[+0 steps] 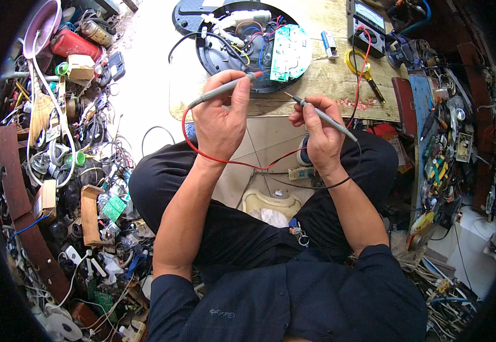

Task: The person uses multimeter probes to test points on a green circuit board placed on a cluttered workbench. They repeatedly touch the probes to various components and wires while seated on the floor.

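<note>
My left hand (222,119) grips a grey test probe (219,90) with a red tip and red lead, just below an opened round dark housing (213,54). My right hand (322,134) holds a second grey probe (336,126), dark-tipped, angled toward the housing's lower edge. Wires, white fittings and a green-and-white circuit board (288,54) sit in the housing on a worn wooden table (191,108). At the upper right, an analog meter (365,23) has leads plugged in, beside a yellow magnifying glass (378,91) and a small blue-and-white box (329,44).
Dense piles of cables, parts and boards (77,205) fill the left side, with a red container (74,45) and a purple basin (39,25). More clutter (447,159) lines the right. My crossed-looking, dark-trousered legs flank a cream seat (259,202) below the table.
</note>
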The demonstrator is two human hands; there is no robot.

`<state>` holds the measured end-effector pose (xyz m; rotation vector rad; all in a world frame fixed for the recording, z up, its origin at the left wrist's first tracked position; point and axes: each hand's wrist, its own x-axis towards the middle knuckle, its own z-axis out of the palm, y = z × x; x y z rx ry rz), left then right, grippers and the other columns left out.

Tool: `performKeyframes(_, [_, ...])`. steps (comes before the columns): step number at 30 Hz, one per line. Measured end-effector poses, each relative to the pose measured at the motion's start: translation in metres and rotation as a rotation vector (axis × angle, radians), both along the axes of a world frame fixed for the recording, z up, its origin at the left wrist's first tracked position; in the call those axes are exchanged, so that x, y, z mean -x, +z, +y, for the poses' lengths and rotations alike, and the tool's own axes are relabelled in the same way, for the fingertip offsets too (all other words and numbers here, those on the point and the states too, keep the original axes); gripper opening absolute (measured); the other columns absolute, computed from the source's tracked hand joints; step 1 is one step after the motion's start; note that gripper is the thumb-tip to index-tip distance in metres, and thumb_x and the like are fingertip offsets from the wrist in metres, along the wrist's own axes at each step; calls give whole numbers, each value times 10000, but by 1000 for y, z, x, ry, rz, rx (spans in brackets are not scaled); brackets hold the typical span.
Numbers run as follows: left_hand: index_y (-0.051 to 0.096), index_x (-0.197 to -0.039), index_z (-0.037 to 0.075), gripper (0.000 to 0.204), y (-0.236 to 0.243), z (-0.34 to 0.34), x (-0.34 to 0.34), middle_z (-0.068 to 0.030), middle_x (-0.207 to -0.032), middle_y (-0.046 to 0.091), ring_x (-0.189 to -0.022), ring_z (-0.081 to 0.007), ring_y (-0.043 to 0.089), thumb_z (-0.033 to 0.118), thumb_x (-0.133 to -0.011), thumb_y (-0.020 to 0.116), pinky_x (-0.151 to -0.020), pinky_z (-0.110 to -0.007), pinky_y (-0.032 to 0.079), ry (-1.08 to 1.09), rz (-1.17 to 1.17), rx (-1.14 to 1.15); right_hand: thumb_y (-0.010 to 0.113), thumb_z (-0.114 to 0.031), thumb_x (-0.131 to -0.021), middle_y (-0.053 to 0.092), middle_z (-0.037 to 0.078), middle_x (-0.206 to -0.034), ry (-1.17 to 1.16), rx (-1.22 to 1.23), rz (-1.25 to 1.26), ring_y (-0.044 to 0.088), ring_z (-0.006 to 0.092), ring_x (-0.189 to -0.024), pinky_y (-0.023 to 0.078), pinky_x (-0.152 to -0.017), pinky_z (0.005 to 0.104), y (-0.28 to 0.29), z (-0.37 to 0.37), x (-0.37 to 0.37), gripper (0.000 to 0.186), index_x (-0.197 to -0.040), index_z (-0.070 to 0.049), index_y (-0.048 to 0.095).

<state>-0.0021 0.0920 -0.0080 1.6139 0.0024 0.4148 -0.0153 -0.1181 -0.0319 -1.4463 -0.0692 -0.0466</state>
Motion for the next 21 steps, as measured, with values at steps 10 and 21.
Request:
performKeyframes(10, [686,-1154,-52,188,4,-2,-4,-70,-914,760,-816,-72,690,120,-1077,692,-677,-227,552,9,-26,47,667,-71,-1058,757,140,-1147,-8,60,19,760,168,-959,631,-844,311,9,6,-3,298,-1331,38,614])
performKeyframes(21, [680,-1235,-13,242,2,3,-2,-127,-1105,798,-981,-158,770,193,-1110,656,-791,-252,591,-26,21,2,689,-69,-1051,741,93,-1096,-4,73,-28,739,126,-901,612,-779,264,2,12,-14,248,-1279,19,649])
